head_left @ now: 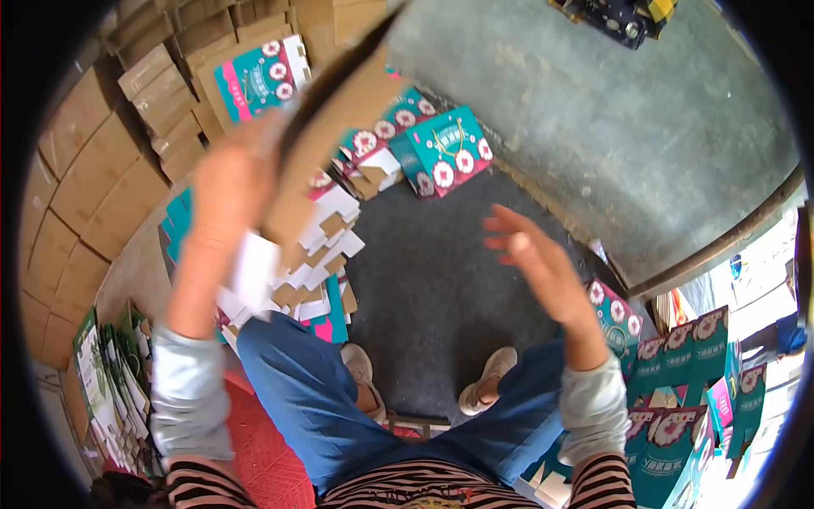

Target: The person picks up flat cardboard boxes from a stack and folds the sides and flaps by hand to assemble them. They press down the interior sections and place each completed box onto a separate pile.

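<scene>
My left hand (227, 191), smeared by motion, is raised at the left with its fingers closed on a flattened carton (339, 106). The carton is tilted nearly edge-on, showing a plain brown side and a dark edge; its printed face is hidden. Below it lies a pile of flat carton blanks (326, 229) with white and brown flaps. My right hand (540, 265) hovers over the dark floor, fingers apart and nothing in them. Beyond both hands stands a folded teal and magenta gift box (449, 151) with a cord handle.
Brown cardboard boxes (106, 170) are stacked along the left. Several assembled teal boxes (678, 441) stand at the lower right. Green and white folded packaging (114, 394) leans at the lower left. A grey concrete ledge (593, 110) spans the upper right, with a black and yellow object (623, 19) on it.
</scene>
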A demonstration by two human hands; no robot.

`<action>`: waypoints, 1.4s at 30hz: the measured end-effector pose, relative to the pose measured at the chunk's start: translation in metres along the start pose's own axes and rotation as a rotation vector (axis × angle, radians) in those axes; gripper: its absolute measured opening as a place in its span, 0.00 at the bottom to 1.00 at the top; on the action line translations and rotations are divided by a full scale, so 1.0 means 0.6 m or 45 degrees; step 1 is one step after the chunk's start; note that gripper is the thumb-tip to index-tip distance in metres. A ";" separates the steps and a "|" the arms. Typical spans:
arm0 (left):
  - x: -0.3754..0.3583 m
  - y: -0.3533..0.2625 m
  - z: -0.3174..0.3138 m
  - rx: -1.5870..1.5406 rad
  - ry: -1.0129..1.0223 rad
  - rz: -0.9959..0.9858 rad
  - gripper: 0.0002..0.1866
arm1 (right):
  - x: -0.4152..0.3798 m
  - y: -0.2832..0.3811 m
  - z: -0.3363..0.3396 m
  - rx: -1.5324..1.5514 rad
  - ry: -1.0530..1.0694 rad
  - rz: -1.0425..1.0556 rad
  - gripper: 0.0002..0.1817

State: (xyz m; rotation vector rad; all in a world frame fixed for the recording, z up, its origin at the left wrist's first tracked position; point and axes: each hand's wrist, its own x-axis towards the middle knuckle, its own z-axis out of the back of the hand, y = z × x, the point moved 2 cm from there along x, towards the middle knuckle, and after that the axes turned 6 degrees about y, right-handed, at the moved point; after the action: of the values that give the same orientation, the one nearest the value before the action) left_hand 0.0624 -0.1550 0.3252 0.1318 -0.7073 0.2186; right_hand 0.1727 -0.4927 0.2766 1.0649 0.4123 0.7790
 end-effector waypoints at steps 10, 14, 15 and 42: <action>-0.208 -0.268 -0.139 -0.652 0.249 0.228 0.33 | 0.080 -0.116 -0.086 0.138 -0.179 -0.034 0.21; -0.299 -0.279 -0.156 -0.933 0.246 0.127 0.37 | 0.053 -0.249 -0.026 0.147 -0.095 -0.143 0.18; -0.326 -0.277 -0.163 -0.911 0.278 0.034 0.38 | 0.044 -0.272 -0.006 0.182 -0.115 -0.225 0.17; -0.313 -0.350 -0.187 -1.028 0.580 -0.218 0.35 | 0.152 -0.358 0.040 -0.699 -0.492 -0.182 0.46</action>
State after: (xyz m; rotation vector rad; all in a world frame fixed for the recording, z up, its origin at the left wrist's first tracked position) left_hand 0.0452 -0.3661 0.1081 -0.6114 -0.2859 -0.2077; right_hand 0.3279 -0.4957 0.1009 0.6365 -0.0602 0.4981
